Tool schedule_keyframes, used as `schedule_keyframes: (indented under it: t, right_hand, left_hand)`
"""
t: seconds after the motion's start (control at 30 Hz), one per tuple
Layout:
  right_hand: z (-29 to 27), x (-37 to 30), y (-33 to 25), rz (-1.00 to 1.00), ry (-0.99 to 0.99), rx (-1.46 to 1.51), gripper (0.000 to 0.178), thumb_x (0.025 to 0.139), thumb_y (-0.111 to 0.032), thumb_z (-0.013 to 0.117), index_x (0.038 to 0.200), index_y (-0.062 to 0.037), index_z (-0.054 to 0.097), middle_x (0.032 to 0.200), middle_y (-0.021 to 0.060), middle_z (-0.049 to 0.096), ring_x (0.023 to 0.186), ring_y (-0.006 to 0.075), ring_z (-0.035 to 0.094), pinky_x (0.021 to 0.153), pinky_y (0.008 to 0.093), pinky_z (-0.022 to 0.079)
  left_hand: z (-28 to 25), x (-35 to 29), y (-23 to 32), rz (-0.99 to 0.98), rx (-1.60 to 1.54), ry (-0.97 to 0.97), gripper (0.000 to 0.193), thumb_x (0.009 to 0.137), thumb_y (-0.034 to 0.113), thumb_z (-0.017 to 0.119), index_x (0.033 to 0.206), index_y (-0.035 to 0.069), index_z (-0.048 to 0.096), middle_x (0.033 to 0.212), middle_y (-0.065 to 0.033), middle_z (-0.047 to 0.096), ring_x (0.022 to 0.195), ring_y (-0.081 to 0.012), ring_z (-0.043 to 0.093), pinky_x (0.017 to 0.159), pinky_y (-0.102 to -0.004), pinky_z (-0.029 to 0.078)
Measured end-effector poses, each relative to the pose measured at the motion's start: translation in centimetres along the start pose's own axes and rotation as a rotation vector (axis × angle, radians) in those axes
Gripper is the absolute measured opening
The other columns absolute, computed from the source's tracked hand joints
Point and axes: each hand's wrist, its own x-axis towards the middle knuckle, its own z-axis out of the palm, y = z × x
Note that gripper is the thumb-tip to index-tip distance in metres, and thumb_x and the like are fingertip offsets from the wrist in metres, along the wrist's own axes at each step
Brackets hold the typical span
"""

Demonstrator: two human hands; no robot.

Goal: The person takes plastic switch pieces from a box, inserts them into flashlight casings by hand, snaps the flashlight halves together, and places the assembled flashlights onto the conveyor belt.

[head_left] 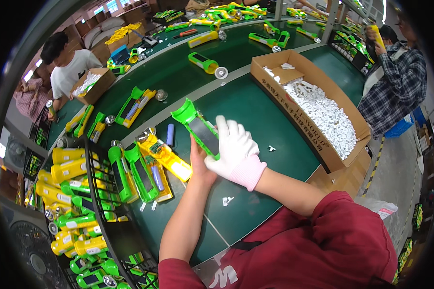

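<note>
In the middle of the head view I hold a green flashlight casing half [202, 129] with a dark panel, tilted above the table. Its flared end points up and to the left. My bare left hand [201, 164] grips the lower end from below. Over its right side lies my right hand [236, 149] in a white glove, fingers bent against the casing; their tips are partly hidden. Just left lie a yellow casing half [166, 156] with parts inside and a blue-violet cylindrical cell [170, 135]. An open green casing half [141, 172] rests farther left.
A cardboard box [299, 113] of small white parts stands to the right. A black wire basket [101, 202] full of yellow and green flashlights is at the left. Small white pieces [227, 201] lie near me. More flashlights sit on the conveyor [178, 72] beyond; people work on both sides.
</note>
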Motion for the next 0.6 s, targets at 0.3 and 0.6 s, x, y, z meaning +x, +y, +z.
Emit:
schedule_keyframes:
  t: [0.3, 0.6]
  right_hand:
    - [0.4, 0.9, 1.1, 0.063, -0.198, 0.263, 0.030, 0.079, -0.028, 0.054, 0.095, -0.0027, 0.051, 0.088, 0.0182, 0.057, 0.081, 0.0364, 0.058, 0.071, 0.0428, 0.048]
    - [1.6, 1.2, 4.7, 0.086, -0.215, 0.251, 0.047, 0.083, -0.037, 0.052, 0.110, 0.0010, 0.053, 0.092, 0.0203, 0.057, 0.085, 0.0344, 0.059, 0.076, 0.0388, 0.046]
  left_hand:
    - [-1.8, 1.2, -0.1, -0.037, 0.008, -0.024, 0.054, 0.086, 0.052, 0.048, 0.121, 0.011, 0.045, 0.118, -0.0095, 0.052, 0.112, -0.0255, 0.049, 0.098, -0.0425, 0.037]
    - [-1.9, 1.3, -0.4, -0.016, 0.095, 0.050, 0.050, 0.087, 0.045, 0.051, 0.121, 0.010, 0.045, 0.117, -0.0083, 0.054, 0.110, -0.0230, 0.051, 0.095, -0.0402, 0.041]
